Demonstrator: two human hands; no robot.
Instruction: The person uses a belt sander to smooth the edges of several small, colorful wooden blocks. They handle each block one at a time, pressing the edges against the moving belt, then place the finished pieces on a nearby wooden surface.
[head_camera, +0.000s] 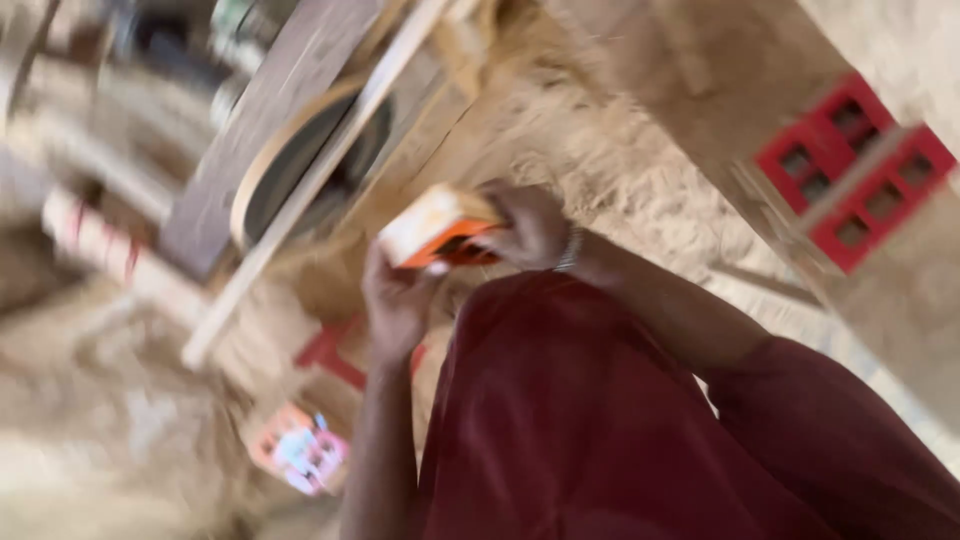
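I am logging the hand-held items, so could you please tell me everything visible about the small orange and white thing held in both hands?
The small orange and white object looks boxy, pale on top and orange along its lower side, with a dark patch beneath. Motion blur hides its material and parts. It sits tilted above the dark red lap; the left hand grips its lower end, the right hand its upper.

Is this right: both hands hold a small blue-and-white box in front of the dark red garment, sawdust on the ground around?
Not quite. The box is orange and white, not blue and white; the head view shows it, though blurred. The rest stands: the left hand and the right hand both hold it in front of the dark red garment, with sawdust on the ground around.
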